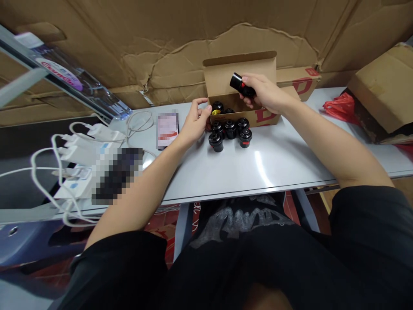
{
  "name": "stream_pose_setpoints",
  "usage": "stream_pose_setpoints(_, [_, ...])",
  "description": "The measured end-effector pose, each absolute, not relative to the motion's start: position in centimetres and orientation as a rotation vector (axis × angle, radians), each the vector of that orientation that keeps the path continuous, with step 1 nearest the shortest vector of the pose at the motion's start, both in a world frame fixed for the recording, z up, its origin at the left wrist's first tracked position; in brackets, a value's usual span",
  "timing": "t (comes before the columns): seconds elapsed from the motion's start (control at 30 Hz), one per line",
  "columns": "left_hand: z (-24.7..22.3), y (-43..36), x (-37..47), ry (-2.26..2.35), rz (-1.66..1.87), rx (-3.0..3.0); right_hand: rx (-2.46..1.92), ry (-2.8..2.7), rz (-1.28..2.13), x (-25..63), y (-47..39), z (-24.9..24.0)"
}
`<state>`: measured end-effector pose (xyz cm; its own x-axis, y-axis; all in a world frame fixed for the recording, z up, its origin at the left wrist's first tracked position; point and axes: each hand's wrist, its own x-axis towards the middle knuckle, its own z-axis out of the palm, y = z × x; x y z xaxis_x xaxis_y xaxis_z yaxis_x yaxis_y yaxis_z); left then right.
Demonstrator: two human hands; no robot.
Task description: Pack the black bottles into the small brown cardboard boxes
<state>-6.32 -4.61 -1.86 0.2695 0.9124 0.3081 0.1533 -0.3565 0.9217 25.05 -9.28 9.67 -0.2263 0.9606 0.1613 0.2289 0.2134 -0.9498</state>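
Above an open cardboard box, my right hand holds a black cylindrical piece with a red mark, tilted, its wide end to the left. The fingers are wrapped round its lower part. At the box's left end, my left hand grips the edge between thumb and fingers. Inside the box's left part sit black round-topped pieces, one with a yellow ring; my right hand partly hides the rest of the inside. Several similar black capped pieces stand upright on the white table in front of the box.
To the left lie a phone, a blurred dark item, and a power strip with white cables. A water bottle leans behind a metal frame. On the right are a red plastic bag and a large carton.
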Motion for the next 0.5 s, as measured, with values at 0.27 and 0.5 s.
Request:
stream_pose_setpoints(0.27, [-1.8, -4.6, -6.2, 0.971, 1.142, 1.696, -1.168, -1.681, 1.061, 25.1, -10.1, 10.1])
stream_pose_setpoints(0.5, [-1.6, -4.7, -5.9, 0.967, 1.131, 1.675, -1.144, -1.702, 1.046, 25.3, -10.6, 10.2])
